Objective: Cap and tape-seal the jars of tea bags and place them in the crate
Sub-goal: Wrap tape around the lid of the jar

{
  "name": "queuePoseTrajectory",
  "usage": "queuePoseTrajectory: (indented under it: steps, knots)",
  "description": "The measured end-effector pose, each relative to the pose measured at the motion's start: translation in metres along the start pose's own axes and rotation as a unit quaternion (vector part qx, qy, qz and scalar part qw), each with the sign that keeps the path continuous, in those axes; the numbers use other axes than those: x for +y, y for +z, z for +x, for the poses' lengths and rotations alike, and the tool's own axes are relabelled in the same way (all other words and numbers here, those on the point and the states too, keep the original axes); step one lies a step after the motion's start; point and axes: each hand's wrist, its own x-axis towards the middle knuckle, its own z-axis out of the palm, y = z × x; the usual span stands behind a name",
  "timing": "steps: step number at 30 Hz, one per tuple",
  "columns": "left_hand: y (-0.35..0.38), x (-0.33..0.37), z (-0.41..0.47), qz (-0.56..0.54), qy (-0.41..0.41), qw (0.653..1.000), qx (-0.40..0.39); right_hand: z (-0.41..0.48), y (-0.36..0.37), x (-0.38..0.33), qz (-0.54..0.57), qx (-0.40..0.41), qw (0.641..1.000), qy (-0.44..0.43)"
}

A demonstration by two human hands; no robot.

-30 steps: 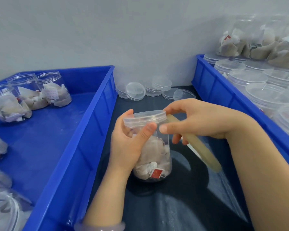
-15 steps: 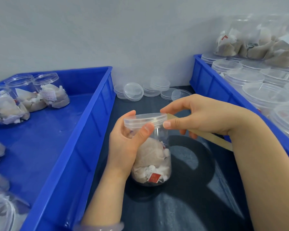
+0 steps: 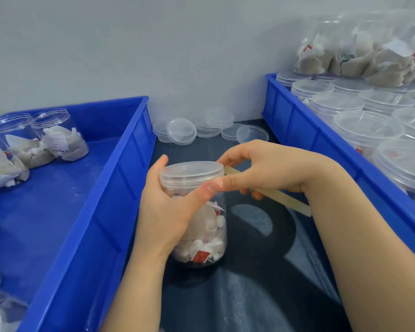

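A clear jar of tea bags [image 3: 206, 238] with a clear cap [image 3: 191, 174] stands on the dark table between two blue crates. My left hand [image 3: 168, 209] grips the jar just under the cap, thumb across the front. My right hand [image 3: 261, 168] pinches a strip of yellowish tape [image 3: 283, 198] against the cap's right side; the strip's loose end trails down to the right under my wrist. The right crate [image 3: 304, 130] holds several capped jars [image 3: 367, 125]. The left crate [image 3: 120, 178] holds several uncapped jars of tea bags [image 3: 55, 135].
Loose clear caps [image 3: 181, 131] lie in a pile by the back wall between the crates. Bags of tea bags [image 3: 369, 56] are stacked on the capped jars at the far right. A round grey patch [image 3: 254, 221] shows on the dark table right of the jar.
My right hand has drawn the tape closer to the cap and flatter against its side, and the loose end has risen. The jar has turned slightly in my left hand.
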Motion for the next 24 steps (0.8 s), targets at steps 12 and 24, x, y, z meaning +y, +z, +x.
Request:
queuePoseTrajectory:
  steps: [12,24]
  knots:
    - [0.001,0.0,0.001,-0.172,-0.068,0.983,-0.017,-0.012,-0.014,0.002,-0.038,-0.02,0.999,-0.018]
    - [0.0,0.003,-0.002,-0.187,-0.115,0.97,-0.108,-0.005,-0.003,0.003,-0.038,-0.018,0.999,-0.004]
